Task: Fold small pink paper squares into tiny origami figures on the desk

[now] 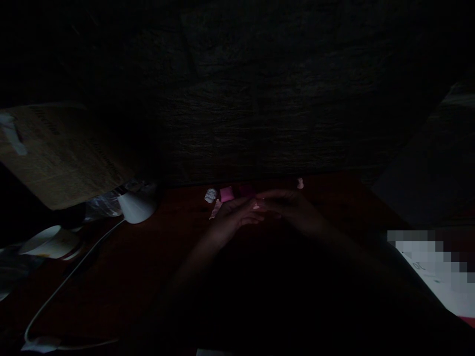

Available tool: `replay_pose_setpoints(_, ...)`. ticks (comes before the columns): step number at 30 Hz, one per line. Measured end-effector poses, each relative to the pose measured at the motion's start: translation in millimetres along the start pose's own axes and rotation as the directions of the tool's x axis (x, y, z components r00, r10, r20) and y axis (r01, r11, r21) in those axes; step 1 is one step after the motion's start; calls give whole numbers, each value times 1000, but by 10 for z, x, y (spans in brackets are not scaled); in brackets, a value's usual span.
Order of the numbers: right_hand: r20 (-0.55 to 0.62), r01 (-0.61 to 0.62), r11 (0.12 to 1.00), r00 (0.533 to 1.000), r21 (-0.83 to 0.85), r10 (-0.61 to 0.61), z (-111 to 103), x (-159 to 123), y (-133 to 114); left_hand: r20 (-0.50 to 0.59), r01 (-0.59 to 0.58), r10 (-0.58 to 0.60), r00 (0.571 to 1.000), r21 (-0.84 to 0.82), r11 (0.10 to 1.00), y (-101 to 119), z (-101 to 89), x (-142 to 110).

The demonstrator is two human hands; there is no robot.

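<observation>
In dim light, my left hand (237,215) and my right hand (297,207) meet at the fingertips above the dark reddish table. Pinched between them is a small pale pink piece (256,205), too dark to identify further. Just beyond my left hand lie a pink block (226,193), a pale pink strip (214,210) and a crumpled whitish ball (211,196). A darker magenta block (247,190) sits behind the fingers, partly covered by them. Another little pale pink piece (300,183), narrow in the middle, rests past my right hand.
To the left stand a white cone-shaped base (137,207) with a white cable (74,269), a white cup-like container (50,242) lying tilted, and a cardboard box (63,153). A dark textured wall (260,109) closes the back. White printed sheets (426,272) are at right.
</observation>
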State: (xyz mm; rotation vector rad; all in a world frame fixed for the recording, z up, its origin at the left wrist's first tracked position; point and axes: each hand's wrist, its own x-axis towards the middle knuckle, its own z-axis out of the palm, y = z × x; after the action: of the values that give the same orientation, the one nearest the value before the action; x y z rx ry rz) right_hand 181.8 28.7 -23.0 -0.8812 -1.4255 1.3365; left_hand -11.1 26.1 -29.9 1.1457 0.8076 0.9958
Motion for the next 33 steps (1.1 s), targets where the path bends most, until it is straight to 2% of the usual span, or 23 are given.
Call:
replay_pose_setpoints(6, -82, -44, 998, 996, 35, 47, 32, -3, 22, -49, -72, 78, 996, 113, 991, -40, 13, 10)
replay_pose_setpoints(17, -14, 67, 998, 998, -14, -67, 81, -37, -31, -89, -85, 86, 992, 11, 996, -33, 52, 14)
replay_pose_setpoints(24, -112, 56, 985, 991, -161, -75, 73, -41, -41, -43, -116, 123, 992, 142, 983, -8, 32, -8)
replay_pose_setpoints(33, -133, 40, 994, 990, -97, -53, 90, -50, -28, -1, -185, 196, 981, 322, 929, 49, 49, -37)
